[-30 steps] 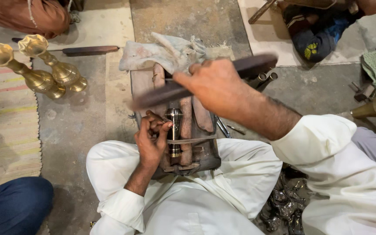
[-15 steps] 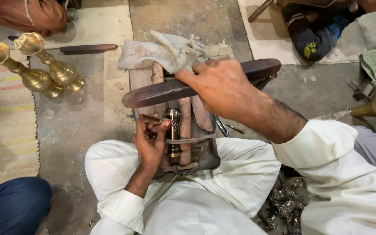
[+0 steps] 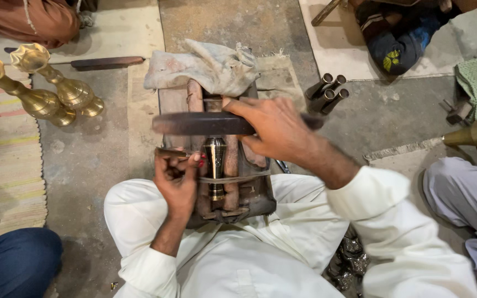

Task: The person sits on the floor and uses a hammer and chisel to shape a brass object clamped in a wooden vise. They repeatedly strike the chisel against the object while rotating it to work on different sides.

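I am seeing the wooden block (image 3: pixel 216 182) hemming in the work: my right hand (image 3: pixel 274 129) is holding a dark flat bar (image 3: pixel 202 123) across its far half, and a crumpled cloth (image 3: pixel 208 69) is covering its far end. Left of the block, bare floor (image 3: pixel 106 149) is lying open up to two brass stands (image 3: pixel 45 91). Four dark tubes (image 3: pixel 327 91) are crowding its far right.

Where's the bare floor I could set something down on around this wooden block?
Bare floor lies left of the wooden block, between it and the brass vases. Another patch lies right, below the metal tubes. The block itself is crowded: cloth, left hand, right hand.
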`<action>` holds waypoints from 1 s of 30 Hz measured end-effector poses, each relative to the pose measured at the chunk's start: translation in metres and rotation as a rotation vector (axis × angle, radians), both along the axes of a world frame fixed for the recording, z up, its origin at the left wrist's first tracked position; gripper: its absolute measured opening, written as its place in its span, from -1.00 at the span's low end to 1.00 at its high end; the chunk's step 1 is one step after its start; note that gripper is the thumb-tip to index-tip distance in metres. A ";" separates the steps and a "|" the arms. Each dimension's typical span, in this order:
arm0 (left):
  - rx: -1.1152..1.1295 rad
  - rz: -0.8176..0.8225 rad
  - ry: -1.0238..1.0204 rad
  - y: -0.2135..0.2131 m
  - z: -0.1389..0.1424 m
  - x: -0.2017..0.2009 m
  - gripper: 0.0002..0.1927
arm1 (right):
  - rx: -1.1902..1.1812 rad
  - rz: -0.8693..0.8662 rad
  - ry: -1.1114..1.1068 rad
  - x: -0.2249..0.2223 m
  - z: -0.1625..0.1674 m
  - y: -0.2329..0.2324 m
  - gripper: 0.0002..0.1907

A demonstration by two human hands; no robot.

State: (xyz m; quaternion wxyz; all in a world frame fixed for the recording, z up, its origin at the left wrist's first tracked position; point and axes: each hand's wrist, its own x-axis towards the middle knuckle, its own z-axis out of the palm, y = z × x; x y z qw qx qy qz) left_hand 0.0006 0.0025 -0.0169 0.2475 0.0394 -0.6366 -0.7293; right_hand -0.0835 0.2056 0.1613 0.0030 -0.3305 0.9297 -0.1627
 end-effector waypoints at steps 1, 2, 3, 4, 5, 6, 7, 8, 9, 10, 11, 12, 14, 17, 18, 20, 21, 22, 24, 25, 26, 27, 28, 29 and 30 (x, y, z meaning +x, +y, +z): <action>0.031 -0.037 -0.014 -0.003 0.000 0.001 -0.67 | -0.091 -0.002 -0.019 0.001 -0.012 -0.003 -0.51; 0.060 -0.073 -0.028 -0.007 0.000 0.003 -0.68 | -0.183 -0.002 -0.039 0.002 -0.025 -0.007 -0.55; 0.086 -0.110 -0.039 -0.011 0.000 0.003 -0.69 | -0.279 -0.003 -0.056 0.002 -0.038 -0.012 -0.56; 0.107 -0.129 -0.047 -0.014 0.000 0.004 -0.68 | -0.246 -0.019 -0.075 0.001 -0.051 -0.018 -0.56; 0.128 -0.150 -0.057 -0.016 0.000 0.005 -0.67 | -0.213 -0.035 -0.095 0.000 -0.063 -0.025 -0.55; 0.148 -0.169 -0.065 -0.018 0.000 0.006 -0.66 | -0.180 -0.051 -0.114 -0.001 -0.073 -0.030 -0.52; 0.153 -0.182 -0.094 -0.020 0.000 0.009 -0.65 | -0.183 -0.074 -0.112 0.000 -0.081 -0.034 -0.52; 0.158 -0.193 -0.122 -0.024 0.000 0.012 -0.65 | -0.185 -0.096 -0.109 0.000 -0.088 -0.038 -0.52; 0.166 -0.204 -0.149 -0.026 -0.001 0.014 -0.65 | -0.184 -0.117 -0.107 0.000 -0.092 -0.042 -0.51; 0.168 -0.214 -0.158 -0.029 -0.001 0.014 -0.65 | -0.165 -0.139 -0.105 0.000 -0.095 -0.044 -0.50; 0.173 -0.223 -0.169 -0.031 -0.001 0.016 -0.65 | -0.144 -0.159 -0.104 0.001 -0.096 -0.047 -0.49; 0.178 -0.233 -0.178 -0.034 -0.001 0.017 -0.65 | -0.123 -0.180 -0.102 0.001 -0.096 -0.049 -0.48; 0.139 -0.244 -0.195 -0.039 -0.001 0.015 -0.66 | -0.086 -0.188 -0.082 0.001 -0.094 -0.053 -0.46; 0.167 -0.269 -0.315 -0.043 0.003 0.011 -0.66 | -0.089 -0.188 -0.093 0.002 -0.088 -0.051 -0.45; 0.189 -0.277 -0.369 -0.045 0.004 0.009 -0.66 | -0.101 -0.184 -0.103 0.002 -0.086 -0.047 -0.45; 0.195 -0.301 -0.329 -0.047 0.008 0.005 -0.65 | -0.199 -0.183 -0.038 0.004 -0.084 -0.034 -0.46; 0.200 -0.311 -0.311 -0.048 0.009 0.003 -0.65 | -0.247 -0.180 -0.007 0.006 -0.084 -0.026 -0.46; 0.185 -0.329 -0.308 -0.050 0.011 0.002 -0.64 | -0.277 -0.215 -0.066 0.009 -0.085 -0.017 -0.49; 0.153 -0.373 -0.298 -0.052 0.014 -0.002 -0.62 | -0.338 -0.292 -0.181 0.017 -0.091 0.004 -0.54; 0.108 -0.387 -0.285 -0.053 0.015 -0.005 -0.61 | -0.436 -0.357 -0.340 0.023 -0.095 0.013 -0.56; 0.064 -0.400 -0.272 -0.052 0.017 -0.008 -0.60 | -0.533 -0.422 -0.500 0.030 -0.101 0.021 -0.58; 0.019 -0.413 -0.259 -0.051 0.020 -0.011 -0.60 | -0.629 -0.486 -0.662 0.038 -0.108 0.030 -0.59; -0.030 -0.437 -0.242 -0.050 0.024 -0.015 -0.60 | -0.680 -0.510 -0.712 0.046 -0.114 0.038 -0.60; -0.080 -0.461 -0.222 -0.049 0.029 -0.019 -0.61 | -0.732 -0.533 -0.762 0.053 -0.120 0.045 -0.61; -0.130 -0.484 -0.203 -0.048 0.034 -0.024 -0.61 | -0.785 -0.556 -0.812 0.061 -0.125 0.052 -0.62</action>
